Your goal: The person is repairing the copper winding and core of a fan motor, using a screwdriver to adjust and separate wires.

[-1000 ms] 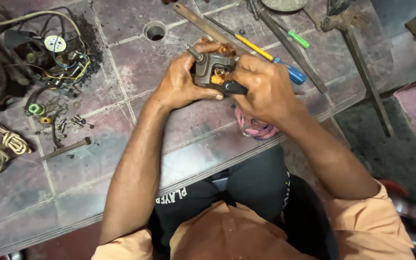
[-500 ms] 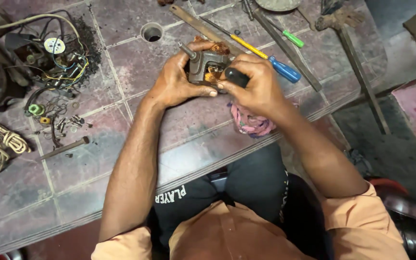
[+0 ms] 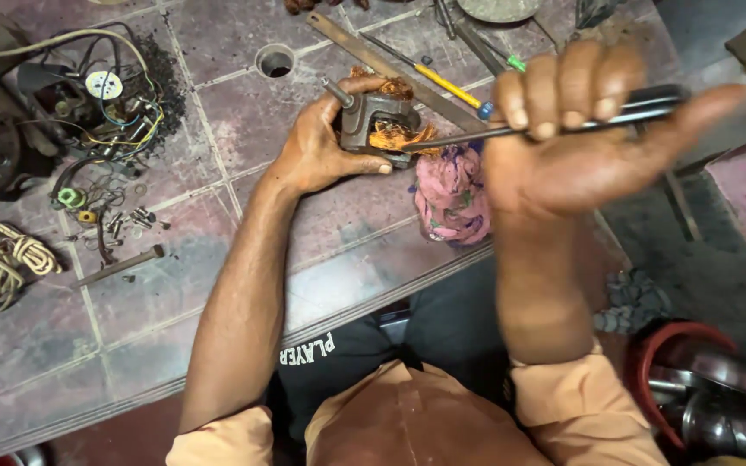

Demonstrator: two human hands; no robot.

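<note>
The left hand point(image 3: 325, 142) clamps a small grey motor stator point(image 3: 377, 125) against the tiled bench point(image 3: 218, 259), near the bench's front edge and toward its right end, fingers wrapped tight round the casing with copper winding point(image 3: 395, 136) frayed out of its open side. The right hand point(image 3: 580, 129) is closed in a fist round a dark-handled screwdriver point(image 3: 554, 125), the shaft running level so its tip reaches the winding. My reading is that the stripping is partway — some wire already stands loose and ragged, yet most of the coil sits packed inside the core, so plenty of prising is left. A pink patterned rag point(image 3: 455, 194) lies just beside the stator at the bench edge, and a yellow-handled screwdriver point(image 3: 442, 82) rests behind it toward the back edge. Half a second ago both hands were bunched together over the stator, the right one hard against it — now the right hand has swung out and up toward the camera, well apart from the left, with the tool drawn long between them.
</note>
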